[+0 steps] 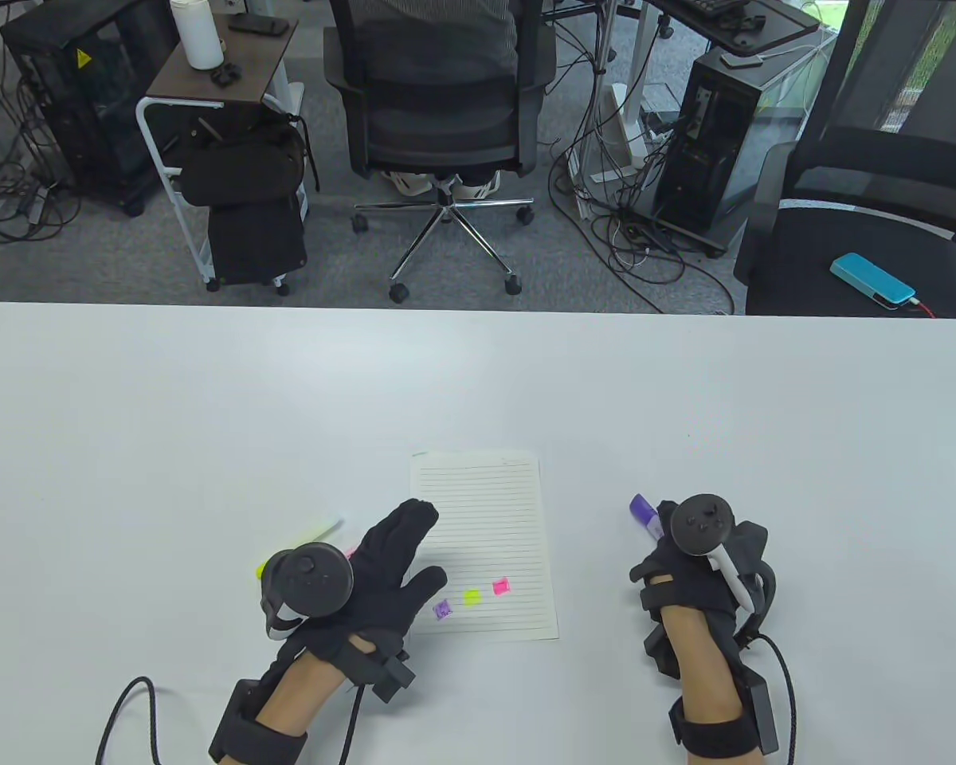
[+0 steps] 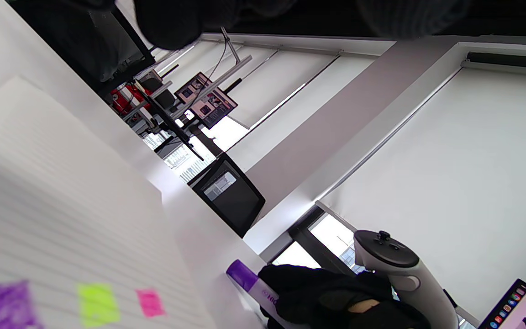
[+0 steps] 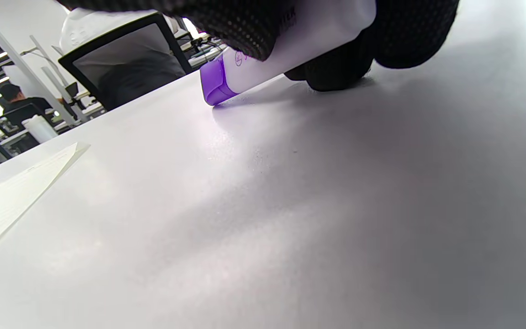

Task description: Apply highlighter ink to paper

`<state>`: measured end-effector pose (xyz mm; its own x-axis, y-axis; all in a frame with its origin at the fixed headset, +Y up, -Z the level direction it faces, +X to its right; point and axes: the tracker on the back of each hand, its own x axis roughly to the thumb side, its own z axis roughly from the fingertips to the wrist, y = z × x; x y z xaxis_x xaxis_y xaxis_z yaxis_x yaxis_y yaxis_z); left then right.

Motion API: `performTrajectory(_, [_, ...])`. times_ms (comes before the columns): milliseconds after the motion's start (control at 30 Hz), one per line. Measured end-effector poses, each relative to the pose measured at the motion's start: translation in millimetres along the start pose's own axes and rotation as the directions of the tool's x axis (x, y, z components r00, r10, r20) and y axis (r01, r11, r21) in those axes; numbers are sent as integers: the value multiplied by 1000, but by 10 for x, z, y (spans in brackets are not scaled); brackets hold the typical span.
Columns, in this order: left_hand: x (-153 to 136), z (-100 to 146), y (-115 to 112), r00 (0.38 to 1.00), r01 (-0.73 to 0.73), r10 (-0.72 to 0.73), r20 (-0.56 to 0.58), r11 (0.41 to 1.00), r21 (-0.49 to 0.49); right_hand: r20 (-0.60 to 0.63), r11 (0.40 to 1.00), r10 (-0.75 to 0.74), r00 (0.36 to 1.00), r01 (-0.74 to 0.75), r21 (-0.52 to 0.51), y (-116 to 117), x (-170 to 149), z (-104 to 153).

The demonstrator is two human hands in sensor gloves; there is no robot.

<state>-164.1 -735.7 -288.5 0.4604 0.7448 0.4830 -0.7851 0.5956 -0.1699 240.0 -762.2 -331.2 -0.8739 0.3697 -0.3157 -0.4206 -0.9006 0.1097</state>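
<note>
The left hand (image 1: 382,570) lies flat with fingers spread on the paper's (image 1: 486,510) left edge. Purple, yellow and pink patches sit near its near edge. Well right, the right hand (image 1: 689,574) grips the purple highlighter (image 1: 644,514), its long axis pointing far-left, low over the table (image 1: 207,414).

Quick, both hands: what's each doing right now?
Left hand: open, flat on the paper.
Right hand: grips the purple highlighter.
</note>
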Motion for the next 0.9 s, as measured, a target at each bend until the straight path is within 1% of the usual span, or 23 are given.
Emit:
performTrajectory(133, [-6,0,14,1000,-1,1,-1,1000,0,-5,1000,29,1000,-29,-10,-13,30,31])
performTrajectory(233, [-13,2,63,1000,-9,9,-2,1000,17,34,999,-8,999,9,-42,-55,82,94])
performTrajectory(300, [-23,2,93,1000,-15,15,-4,999,28,109,993,-60,992,71,-93,-97,147,166])
performTrajectory(367, [-32,3,109,1000,-15,15,-6,999,33,195,984,-126,973,147,-99,-111,205,216])
performTrajectory(433, [-38,4,119,1000,-15,15,-8,999,35,316,959,-234,920,272,-81,-103,302,289])
performTrajectory(500, [-38,4,128,1000,-18,18,-6,999,38,411,938,-286,866,341,-65,-90,403,353])
performTrajectory(533, [-35,5,137,1000,-21,21,0,999,46,467,933,-299,832,358,-40,-79,467,390])
performTrajectory(633, [-27,5,173,999,-35,34,15,997,65,594,898,-396,700,430,91,18,671,504])
performTrajectory(667, [-26,9,182,999,-40,38,19,997,72,617,888,-418,667,442,124,47,715,524])
performTrajectory(700, [-24,13,195,999,-46,44,26,995,87,643,868,-466,607,456,198,125,803,565])
performTrajectory(733, [-23,13,199,998,-50,47,29,994,92,651,860,-482,586,456,227,154,833,577])
performTrajectory(767, [-23,13,199,998,-53,50,33,994,93,662,842,-521,539,451,296,227,898,603])
performTrajectory(867, [-16,7,165,998,-52,49,41,995,83,665,804,-588,461,425,416,386,1021,657])
performTrajectory(900, [-13,5,153,998,-50,47,42,996,78,656,797,-600,458,413,440,423,1046,668])
